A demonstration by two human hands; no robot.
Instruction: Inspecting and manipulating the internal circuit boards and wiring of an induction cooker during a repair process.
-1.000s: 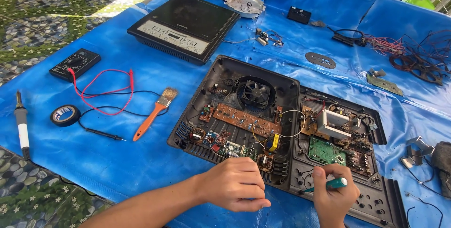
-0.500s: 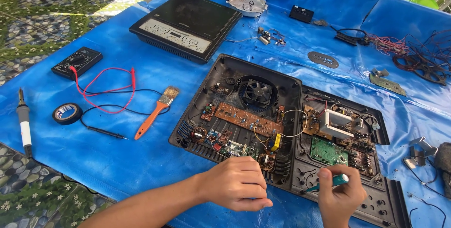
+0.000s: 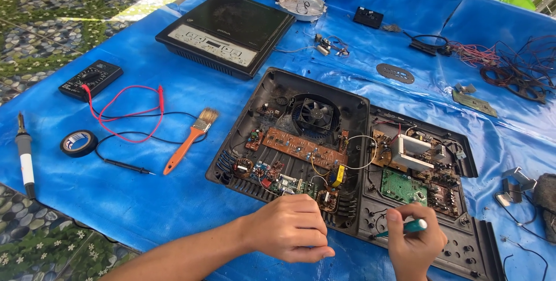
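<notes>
An opened black cooker base (image 3: 272,92) lies on the blue tarp, showing a fan (image 3: 315,113), a brown circuit board (image 3: 301,146) and a green circuit board (image 3: 403,185). My left hand (image 3: 291,229) rests curled on the base's near edge, touching small parts by the front circuit pieces; what its fingers pinch is hidden. My right hand (image 3: 416,245) grips a green-handled screwdriver (image 3: 405,228), its tip pointing left over the black panel below the green board.
A whole black induction cooker (image 3: 229,23) sits at the back. At left lie a multimeter (image 3: 91,78) with red and black leads, tape roll (image 3: 79,143), orange brush (image 3: 188,142) and soldering iron (image 3: 25,159). Wires and metal parts (image 3: 509,66) lie at right.
My right hand has shifted slightly with the screwdriver. My left hand stays on the base's near edge. The view has drifted a little.
</notes>
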